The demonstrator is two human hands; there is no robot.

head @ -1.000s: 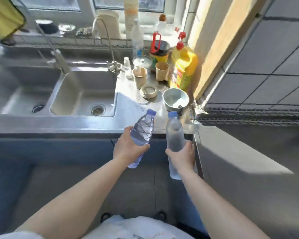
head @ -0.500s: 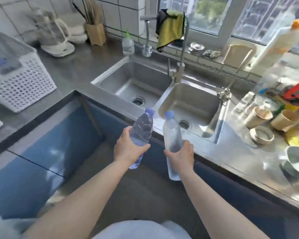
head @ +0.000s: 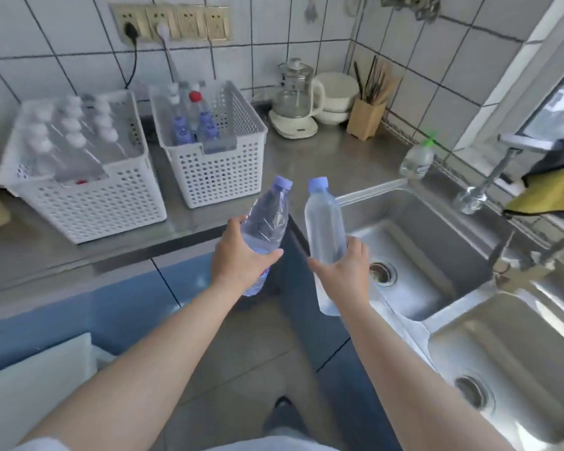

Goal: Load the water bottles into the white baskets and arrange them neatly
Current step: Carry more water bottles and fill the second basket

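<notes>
My left hand (head: pixel 241 255) grips a clear water bottle with a blue cap (head: pixel 269 219), tilted slightly right. My right hand (head: pixel 347 275) grips a second clear blue-capped bottle (head: pixel 323 222), held nearly upright. Both bottles hang in the air in front of the counter edge. Two white perforated baskets stand on the steel counter beyond them. The left basket (head: pixel 88 203) is packed with several white-capped bottles. The right basket (head: pixel 222 177) holds several bottles with blue, white and red caps toward its back; its front part has free space.
A double steel sink (head: pixel 437 255) lies to the right, with a tap and a yellow cloth (head: pixel 554 193) over it. A glass kettle (head: pixel 295 99), white bowls, a utensil holder (head: pixel 368 115) and a small green-capped bottle (head: pixel 417 157) stand along the tiled wall. Wall sockets hang above the baskets.
My view has swung left, from the cluttered right end of the counter past the sinks to the two baskets. Both hands kept their bottles in the same grip.
</notes>
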